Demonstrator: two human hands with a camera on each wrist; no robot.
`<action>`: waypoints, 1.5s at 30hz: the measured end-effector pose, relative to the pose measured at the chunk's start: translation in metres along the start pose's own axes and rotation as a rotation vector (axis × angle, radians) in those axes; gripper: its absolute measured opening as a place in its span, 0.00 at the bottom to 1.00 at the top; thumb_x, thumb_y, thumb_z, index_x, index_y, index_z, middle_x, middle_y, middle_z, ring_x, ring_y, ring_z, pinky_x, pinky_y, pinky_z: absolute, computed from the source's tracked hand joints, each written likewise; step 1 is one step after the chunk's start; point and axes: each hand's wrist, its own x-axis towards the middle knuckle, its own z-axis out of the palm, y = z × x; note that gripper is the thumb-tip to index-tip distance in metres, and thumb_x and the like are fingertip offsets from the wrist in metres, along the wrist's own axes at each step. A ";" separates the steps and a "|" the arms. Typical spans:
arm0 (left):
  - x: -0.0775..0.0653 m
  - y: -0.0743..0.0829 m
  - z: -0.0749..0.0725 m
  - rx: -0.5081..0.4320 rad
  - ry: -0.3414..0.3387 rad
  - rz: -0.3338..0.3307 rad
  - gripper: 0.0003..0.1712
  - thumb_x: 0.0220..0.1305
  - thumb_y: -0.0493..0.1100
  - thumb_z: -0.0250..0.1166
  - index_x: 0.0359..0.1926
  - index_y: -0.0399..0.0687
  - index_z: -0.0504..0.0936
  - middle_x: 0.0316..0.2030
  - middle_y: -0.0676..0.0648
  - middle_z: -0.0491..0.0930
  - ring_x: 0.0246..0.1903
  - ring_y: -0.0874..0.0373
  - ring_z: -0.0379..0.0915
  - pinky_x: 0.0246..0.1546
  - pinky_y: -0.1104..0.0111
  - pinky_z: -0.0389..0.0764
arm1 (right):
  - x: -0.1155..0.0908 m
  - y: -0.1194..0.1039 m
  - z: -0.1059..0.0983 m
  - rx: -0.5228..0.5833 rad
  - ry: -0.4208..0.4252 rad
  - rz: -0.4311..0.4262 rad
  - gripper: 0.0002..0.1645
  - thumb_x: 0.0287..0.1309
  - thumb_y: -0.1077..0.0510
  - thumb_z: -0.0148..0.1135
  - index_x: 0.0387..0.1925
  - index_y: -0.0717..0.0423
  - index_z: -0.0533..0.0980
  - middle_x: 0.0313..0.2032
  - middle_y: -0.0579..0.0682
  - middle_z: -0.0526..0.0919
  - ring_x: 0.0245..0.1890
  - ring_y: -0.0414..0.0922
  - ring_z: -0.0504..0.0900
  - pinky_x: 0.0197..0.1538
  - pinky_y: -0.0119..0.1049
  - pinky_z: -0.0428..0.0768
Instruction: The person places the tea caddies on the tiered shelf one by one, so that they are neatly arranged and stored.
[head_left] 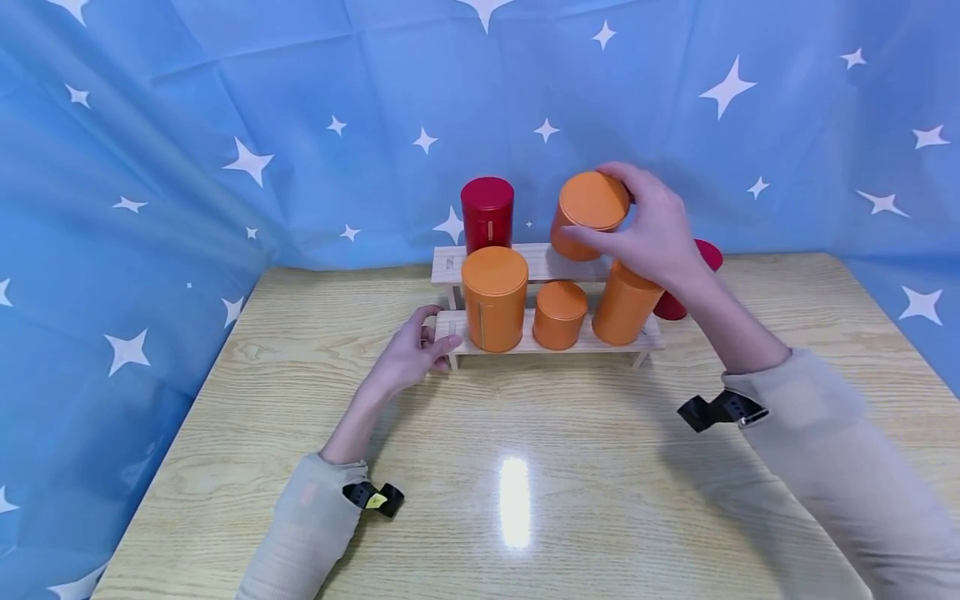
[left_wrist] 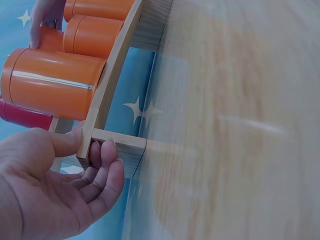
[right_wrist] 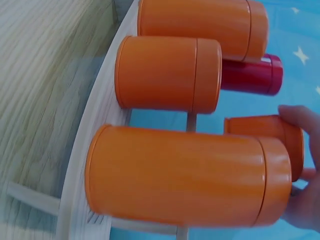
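My right hand (head_left: 652, 225) grips an orange canister (head_left: 596, 204) near its lid, over the right part of the upper tier of a two-tier wooden rack (head_left: 536, 262). In the right wrist view a gap separates this canister (right_wrist: 257, 126) from the rack. My left hand (left_wrist: 55, 185) pinches the left end of the lower tier, thumb on top and fingers curled beneath. Along that tier stand a large orange canister (head_left: 495, 304), a short one (head_left: 559, 317) and a tall one (head_left: 626, 307). A red canister (head_left: 487, 215) stands on the upper tier's left side.
Another red canister (head_left: 671, 307) is beyond the rack's right end, partly hidden by my right forearm. The rack stands on a light wooden table (head_left: 585, 467) near its back edge. Behind hangs a blue star-patterned cloth (head_left: 300, 100).
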 end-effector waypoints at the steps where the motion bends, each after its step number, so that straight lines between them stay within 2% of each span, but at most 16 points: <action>1: 0.000 0.000 0.000 0.001 -0.001 0.000 0.40 0.72 0.43 0.65 0.76 0.42 0.55 0.33 0.44 0.67 0.34 0.44 0.83 0.41 0.58 0.86 | 0.000 -0.002 0.002 0.004 -0.019 0.009 0.45 0.53 0.44 0.76 0.68 0.55 0.70 0.61 0.55 0.75 0.57 0.53 0.73 0.57 0.56 0.75; 6: 0.000 0.000 0.000 0.002 0.002 0.002 0.40 0.72 0.43 0.65 0.76 0.42 0.55 0.33 0.44 0.68 0.34 0.44 0.83 0.39 0.58 0.86 | 0.004 -0.007 0.010 0.024 -0.089 0.020 0.45 0.54 0.43 0.75 0.69 0.53 0.69 0.61 0.54 0.75 0.58 0.53 0.72 0.55 0.55 0.78; 14: 0.000 0.002 0.000 0.012 -0.003 0.006 0.41 0.72 0.44 0.64 0.77 0.42 0.53 0.33 0.43 0.70 0.33 0.45 0.83 0.37 0.59 0.85 | 0.004 -0.002 0.023 0.027 -0.125 -0.021 0.42 0.53 0.46 0.77 0.66 0.56 0.71 0.58 0.54 0.77 0.54 0.53 0.74 0.50 0.52 0.80; 21: 0.000 0.002 0.000 0.019 0.006 -0.004 0.42 0.72 0.44 0.65 0.77 0.43 0.53 0.34 0.43 0.70 0.33 0.45 0.83 0.33 0.61 0.83 | 0.006 -0.002 0.025 0.017 -0.181 0.013 0.44 0.55 0.42 0.75 0.68 0.54 0.70 0.58 0.55 0.77 0.55 0.53 0.73 0.52 0.52 0.78; 27: 0.000 0.002 -0.001 0.021 0.007 -0.007 0.42 0.72 0.44 0.65 0.77 0.44 0.53 0.34 0.43 0.70 0.33 0.45 0.83 0.28 0.65 0.79 | 0.009 -0.002 0.025 0.019 -0.253 0.029 0.44 0.59 0.39 0.71 0.70 0.52 0.68 0.56 0.53 0.78 0.53 0.52 0.74 0.48 0.48 0.77; 30: 0.001 0.001 -0.001 0.019 0.005 -0.009 0.42 0.72 0.45 0.65 0.78 0.44 0.52 0.34 0.43 0.70 0.33 0.45 0.83 0.28 0.65 0.79 | 0.009 -0.003 0.024 0.017 -0.274 0.043 0.45 0.59 0.38 0.71 0.72 0.52 0.66 0.56 0.53 0.77 0.53 0.52 0.73 0.47 0.47 0.77; 38: 0.001 0.001 -0.002 0.014 0.002 -0.006 0.42 0.72 0.43 0.64 0.78 0.44 0.52 0.34 0.43 0.70 0.32 0.46 0.83 0.38 0.58 0.85 | 0.010 -0.005 0.025 -0.006 -0.300 0.041 0.48 0.62 0.38 0.68 0.75 0.53 0.61 0.56 0.56 0.76 0.51 0.53 0.73 0.44 0.47 0.76; 40: 0.001 0.001 -0.002 0.012 0.004 -0.008 0.41 0.72 0.43 0.64 0.77 0.43 0.53 0.33 0.43 0.70 0.33 0.45 0.83 0.38 0.58 0.85 | 0.010 -0.005 0.025 0.008 -0.307 0.056 0.50 0.63 0.37 0.67 0.77 0.53 0.58 0.60 0.57 0.74 0.54 0.54 0.72 0.47 0.49 0.77; 42: 0.000 0.000 -0.001 0.009 0.001 -0.003 0.41 0.72 0.43 0.64 0.77 0.42 0.53 0.33 0.43 0.70 0.33 0.45 0.83 0.38 0.58 0.86 | 0.008 -0.005 0.023 0.046 -0.297 0.071 0.51 0.64 0.36 0.65 0.78 0.53 0.56 0.66 0.58 0.70 0.60 0.56 0.70 0.56 0.53 0.77; 45: 0.000 0.000 0.000 0.002 0.000 0.005 0.41 0.72 0.42 0.64 0.77 0.41 0.54 0.33 0.43 0.70 0.32 0.45 0.82 0.39 0.58 0.86 | 0.005 -0.003 0.019 0.126 -0.245 0.099 0.52 0.66 0.36 0.62 0.79 0.52 0.52 0.73 0.57 0.62 0.70 0.56 0.64 0.69 0.56 0.69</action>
